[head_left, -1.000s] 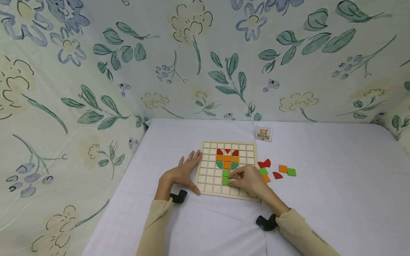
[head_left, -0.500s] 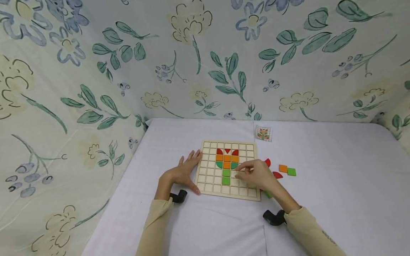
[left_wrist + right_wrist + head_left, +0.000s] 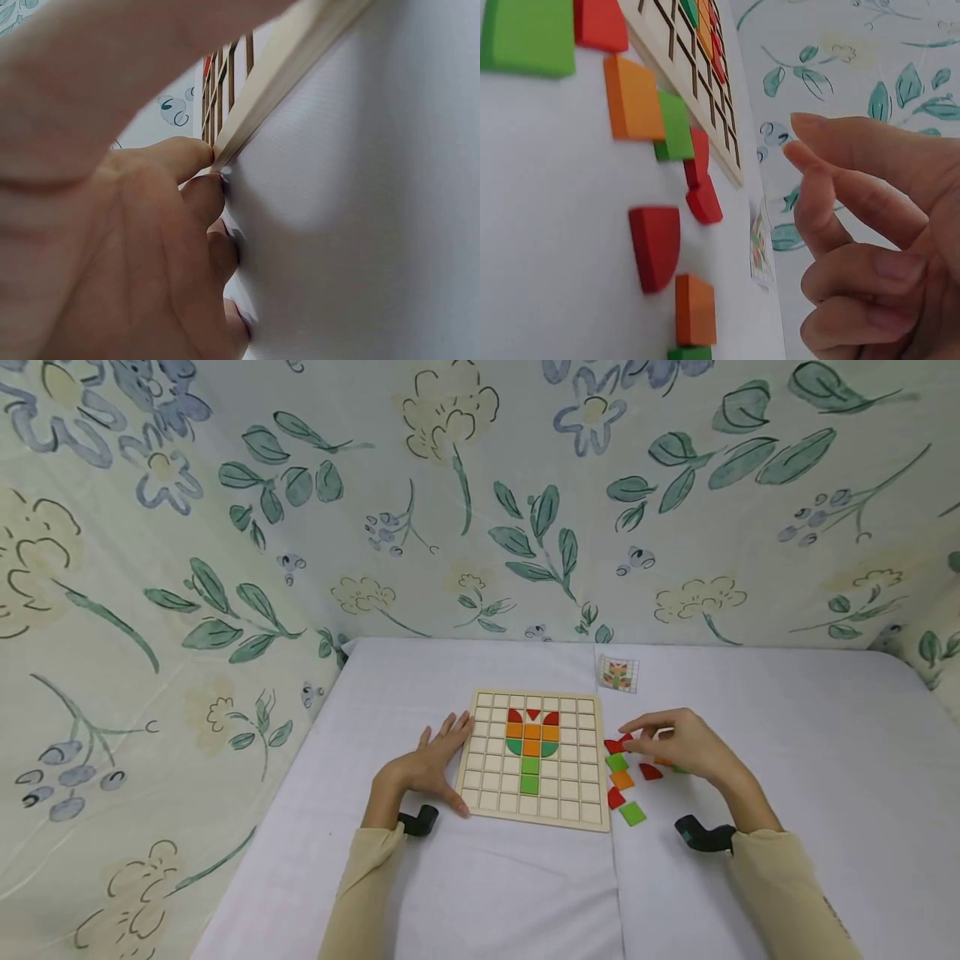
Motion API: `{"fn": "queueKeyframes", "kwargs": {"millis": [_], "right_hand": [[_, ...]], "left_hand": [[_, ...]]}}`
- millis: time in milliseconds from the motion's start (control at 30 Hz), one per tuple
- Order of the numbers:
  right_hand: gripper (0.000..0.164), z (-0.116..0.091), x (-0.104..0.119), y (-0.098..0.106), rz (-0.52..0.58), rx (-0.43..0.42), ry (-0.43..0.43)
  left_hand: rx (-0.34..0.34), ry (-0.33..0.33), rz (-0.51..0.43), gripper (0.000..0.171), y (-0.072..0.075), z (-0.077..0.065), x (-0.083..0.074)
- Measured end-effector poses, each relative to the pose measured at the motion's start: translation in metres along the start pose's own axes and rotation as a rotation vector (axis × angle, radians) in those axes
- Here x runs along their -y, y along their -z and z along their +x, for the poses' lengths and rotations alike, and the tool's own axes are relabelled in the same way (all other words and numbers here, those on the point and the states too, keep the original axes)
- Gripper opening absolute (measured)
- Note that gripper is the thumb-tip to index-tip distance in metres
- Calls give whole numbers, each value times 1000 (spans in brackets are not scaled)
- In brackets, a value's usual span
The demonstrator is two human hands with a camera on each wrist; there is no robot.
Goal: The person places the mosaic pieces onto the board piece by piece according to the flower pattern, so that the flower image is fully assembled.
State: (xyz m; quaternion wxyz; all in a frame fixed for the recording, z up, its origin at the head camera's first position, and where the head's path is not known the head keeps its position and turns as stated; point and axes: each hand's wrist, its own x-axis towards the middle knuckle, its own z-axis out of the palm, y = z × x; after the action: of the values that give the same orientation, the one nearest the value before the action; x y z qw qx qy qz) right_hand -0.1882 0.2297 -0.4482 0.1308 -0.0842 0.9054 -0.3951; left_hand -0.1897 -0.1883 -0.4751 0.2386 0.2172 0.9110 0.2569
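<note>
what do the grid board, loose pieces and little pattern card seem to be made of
Grid board: probably wood, matte, given its pale tan rim.
Loose pieces: painted wood or plastic, fairly smooth; solid colour covers faces and sides, so which is unclear.
Pattern card: likely paper or plastic; it looks thin, finish unclear.

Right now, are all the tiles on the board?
No, several loose tiles lie on the table beside the board.

Board (image 3: 578,774) in all three views

right grip (image 3: 678,745) partly hides an orange tile (image 3: 663,762)
</note>
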Motion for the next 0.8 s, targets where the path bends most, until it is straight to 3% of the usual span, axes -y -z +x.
{"fn": "queueKeyframes", "kwargs": {"millis": [167, 300, 467, 800], "right_hand": [[34, 0, -18, 12, -32, 8, -41], [35, 1, -30, 15, -3, 66, -35], [38, 2, -38, 14, 13, 159, 34], [34, 0, -55, 16, -56, 206, 131]], "left_hand": [[0, -3, -1, 148, 0, 0, 1], [1, -1, -3, 149, -1, 0, 1], [1, 0, -5, 148, 0, 0, 1], [1, -7, -7, 149, 0, 2, 1]]}}
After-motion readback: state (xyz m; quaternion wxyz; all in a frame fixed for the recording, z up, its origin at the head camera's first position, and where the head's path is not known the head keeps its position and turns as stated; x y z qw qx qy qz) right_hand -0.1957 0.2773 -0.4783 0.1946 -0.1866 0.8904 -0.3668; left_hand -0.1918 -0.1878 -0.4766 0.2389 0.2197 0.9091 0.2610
